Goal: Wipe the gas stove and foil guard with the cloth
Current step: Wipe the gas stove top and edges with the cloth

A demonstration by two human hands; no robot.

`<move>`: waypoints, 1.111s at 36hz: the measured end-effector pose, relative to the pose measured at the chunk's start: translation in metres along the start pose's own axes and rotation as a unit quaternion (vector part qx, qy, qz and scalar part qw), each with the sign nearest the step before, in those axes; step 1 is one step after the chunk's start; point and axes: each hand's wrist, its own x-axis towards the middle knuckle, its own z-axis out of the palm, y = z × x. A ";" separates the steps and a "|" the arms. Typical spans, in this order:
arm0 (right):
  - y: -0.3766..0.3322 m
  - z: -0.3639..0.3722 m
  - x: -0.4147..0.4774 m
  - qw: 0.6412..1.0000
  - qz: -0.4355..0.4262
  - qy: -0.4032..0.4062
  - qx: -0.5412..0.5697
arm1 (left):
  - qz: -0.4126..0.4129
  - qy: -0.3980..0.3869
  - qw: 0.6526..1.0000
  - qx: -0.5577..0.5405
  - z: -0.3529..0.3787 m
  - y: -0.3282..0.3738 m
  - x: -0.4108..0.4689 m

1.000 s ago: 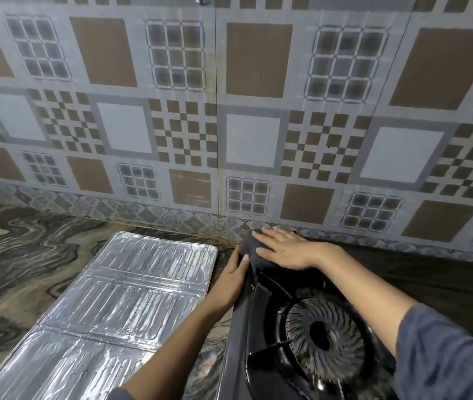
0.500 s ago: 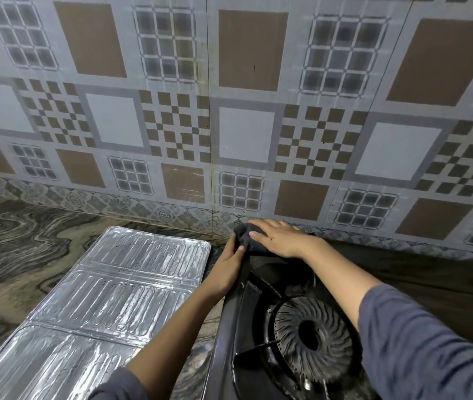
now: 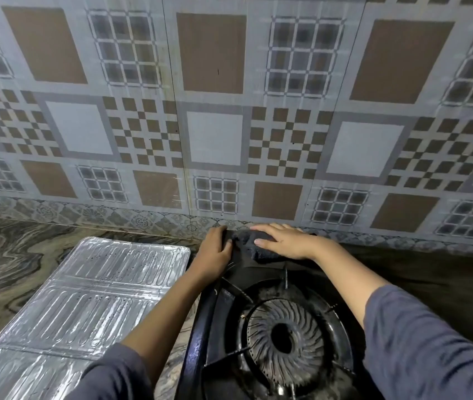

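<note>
Gripping one gas stove (image 3: pixel 229 307), left hand (image 3: pixel 215 252); right hand (image 3: pixel 284 241) flat atop one cloth (image 3: pixel 251 245).

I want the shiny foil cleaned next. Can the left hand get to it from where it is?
Probably yes. The left hand rests on the stove's far left corner, right beside the foil guard, which lies flat with nothing between them. But the cloth sits under the right hand.
</note>
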 end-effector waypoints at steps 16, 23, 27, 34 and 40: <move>0.049 0.005 -0.037 0.987 0.105 0.113 -0.033 | 0.073 0.013 0.977 0.200 0.005 0.014 0.019; 0.048 0.007 -0.042 0.974 0.186 0.126 0.013 | 0.117 -0.055 0.960 0.250 0.017 0.031 0.030; 0.051 -0.003 -0.047 0.979 0.180 0.087 0.038 | 0.159 -0.082 0.958 0.226 0.021 0.039 0.034; 0.053 -0.001 -0.048 0.983 0.018 0.160 -0.090 | 0.172 -0.100 0.960 0.199 0.018 0.033 0.040; 0.049 0.003 -0.027 0.989 -0.052 0.139 0.011 | 0.171 -0.084 0.963 0.191 0.020 0.027 0.041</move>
